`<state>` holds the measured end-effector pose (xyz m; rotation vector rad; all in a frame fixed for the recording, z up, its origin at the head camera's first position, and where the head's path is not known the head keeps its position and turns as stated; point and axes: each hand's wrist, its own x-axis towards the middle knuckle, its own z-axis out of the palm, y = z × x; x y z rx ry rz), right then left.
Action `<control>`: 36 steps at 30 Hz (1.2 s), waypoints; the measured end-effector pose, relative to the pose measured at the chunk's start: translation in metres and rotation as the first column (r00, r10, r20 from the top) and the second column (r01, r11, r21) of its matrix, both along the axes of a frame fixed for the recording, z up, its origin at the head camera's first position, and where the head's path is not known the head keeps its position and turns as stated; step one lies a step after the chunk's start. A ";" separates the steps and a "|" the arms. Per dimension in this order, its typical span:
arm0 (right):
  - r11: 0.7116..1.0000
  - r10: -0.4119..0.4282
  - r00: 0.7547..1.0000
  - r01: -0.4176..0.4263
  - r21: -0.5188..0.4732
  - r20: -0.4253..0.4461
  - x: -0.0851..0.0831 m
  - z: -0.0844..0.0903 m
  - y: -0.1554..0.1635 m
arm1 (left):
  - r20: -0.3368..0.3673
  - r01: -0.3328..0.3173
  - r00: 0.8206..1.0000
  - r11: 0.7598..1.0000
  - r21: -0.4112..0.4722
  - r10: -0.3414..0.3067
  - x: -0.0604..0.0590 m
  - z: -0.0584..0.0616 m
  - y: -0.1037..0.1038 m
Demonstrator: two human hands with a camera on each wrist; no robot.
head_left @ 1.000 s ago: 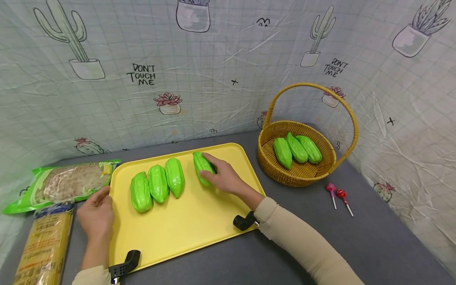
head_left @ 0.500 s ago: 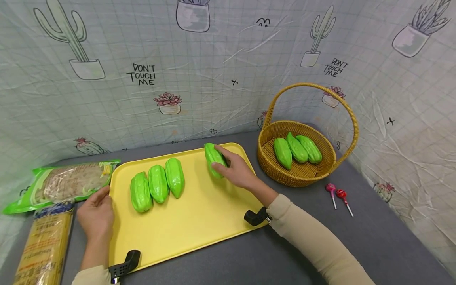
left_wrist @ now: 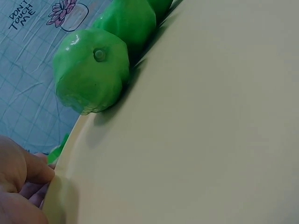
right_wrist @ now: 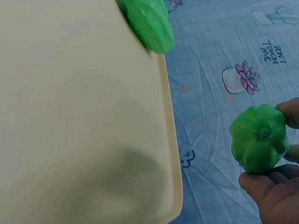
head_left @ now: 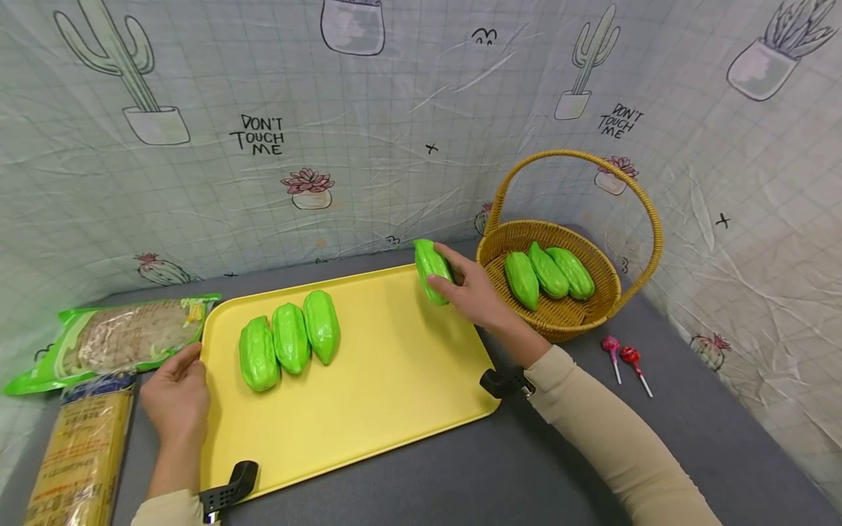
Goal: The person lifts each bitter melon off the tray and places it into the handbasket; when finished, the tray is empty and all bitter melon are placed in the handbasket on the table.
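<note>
green gourd (head_left: 429, 264) (ridged) | held aloft | yellow tray (head_left: 388, 372) | lying flat

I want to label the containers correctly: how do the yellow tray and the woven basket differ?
The tray is yellow and smooth; the basket is golden-brown and woven. The tray is flat, rectangular; the basket is deeper, rounded, with an arched handle. Both carry three green vegetables.

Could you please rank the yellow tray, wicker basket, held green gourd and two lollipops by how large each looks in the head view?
1. Yellow tray
2. Wicker basket, partly covered by the right hand and arm
3. Green gourd
4. Pink lollipop and red lollipop: too alike to rank
</note>
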<state>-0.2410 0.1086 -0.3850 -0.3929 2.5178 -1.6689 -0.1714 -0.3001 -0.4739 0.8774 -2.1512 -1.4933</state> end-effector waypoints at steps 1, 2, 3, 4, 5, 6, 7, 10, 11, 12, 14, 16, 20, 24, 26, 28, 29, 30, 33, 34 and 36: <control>1.000 -0.005 1.000 0.005 0.001 0.000 0.000 0.001 0.003 | 0.001 -0.001 1.000 1.000 -0.001 0.001 0.000 0.000 0.000; 1.000 -0.005 1.000 0.005 0.003 -0.006 0.000 0.002 0.007 | 0.003 -0.003 1.000 1.000 -0.003 0.003 0.000 0.000 0.000; 1.000 -0.007 1.000 0.007 0.009 -0.008 0.000 0.003 0.010 | 0.004 -0.005 1.000 1.000 -0.004 0.005 0.000 0.000 0.000; 1.000 -0.008 1.000 0.008 0.013 -0.009 0.001 0.003 0.013 | 0.005 -0.007 1.000 1.000 -0.006 0.007 0.000 0.000 -0.001; 1.000 -0.008 1.000 0.008 0.014 -0.013 0.001 0.004 0.016 | 0.005 -0.007 1.000 1.000 -0.007 0.007 0.000 0.000 -0.001; 1.000 -0.009 1.000 0.009 0.014 -0.016 0.001 0.005 0.019 | 0.005 -0.008 1.000 1.000 -0.006 0.008 0.000 0.000 -0.001; 1.000 -0.005 1.000 0.005 0.014 -0.024 0.001 0.005 0.022 | 0.007 -0.008 1.000 1.000 -0.005 0.008 0.000 0.000 -0.001; 0.999 -0.017 0.999 0.019 0.033 -0.044 0.000 0.004 0.030 | 0.013 -0.007 1.000 1.000 0.003 0.007 0.001 0.001 -0.002; 0.999 -0.023 0.998 0.025 0.044 -0.054 0.000 0.004 0.033 | 0.015 -0.006 1.000 1.000 0.006 0.006 0.001 0.001 -0.002; 0.998 -0.030 0.997 0.034 0.057 -0.066 -0.001 0.004 0.036 | 0.017 -0.005 1.000 1.000 0.008 0.005 0.001 0.001 -0.002; 0.996 -0.049 0.996 0.054 0.074 -0.075 -0.002 0.005 0.040 | 0.018 -0.006 1.000 1.000 0.008 0.005 0.001 0.001 -0.002; 0.994 -0.063 0.995 0.070 0.082 -0.079 -0.003 0.005 0.045 | 0.017 -0.007 1.000 1.000 0.006 0.006 0.000 0.001 -0.002; 0.992 -0.094 0.994 0.098 0.084 -0.049 -0.004 0.006 0.056 | 0.011 -0.007 1.000 1.000 0.014 0.007 -0.001 0.001 -0.001; 0.986 -0.127 0.992 0.129 0.105 -0.026 -0.006 0.006 0.067 | 0.007 -0.004 1.000 1.000 0.018 0.004 -0.001 0.000 -0.001; 0.983 -0.143 0.989 0.145 0.114 -0.026 -0.007 0.005 0.071 | 0.006 -0.005 1.000 1.000 0.013 0.005 -0.001 0.001 -0.001; 0.981 -0.152 0.988 0.155 0.117 -0.029 -0.008 0.003 0.075 | 0.004 -0.006 1.000 1.000 0.011 0.006 -0.001 0.001 -0.001; 0.979 -0.158 0.987 0.161 0.124 -0.034 -0.008 0.003 0.077 | 0.004 -0.007 1.000 1.000 0.010 0.007 -0.001 0.001 -0.001; 0.978 -0.162 0.986 0.165 0.130 -0.038 -0.009 0.003 0.078 | 0.004 -0.007 1.000 1.000 0.010 0.007 -0.001 0.001 0.000; 0.975 -0.170 0.985 0.174 0.137 -0.036 -0.009 0.002 0.083 | 0.008 -0.004 1.000 1.000 0.011 0.004 -0.001 0.002 0.000; 0.974 -0.174 0.984 0.178 0.142 -0.036 -0.009 0.002 0.084 | 0.010 -0.004 1.000 1.000 0.011 0.003 0.000 0.002 0.000; 0.972 -0.181 0.983 0.184 0.146 -0.031 -0.010 0.001 0.087 | 0.015 -0.003 1.000 1.000 0.007 0.003 0.000 0.002 0.001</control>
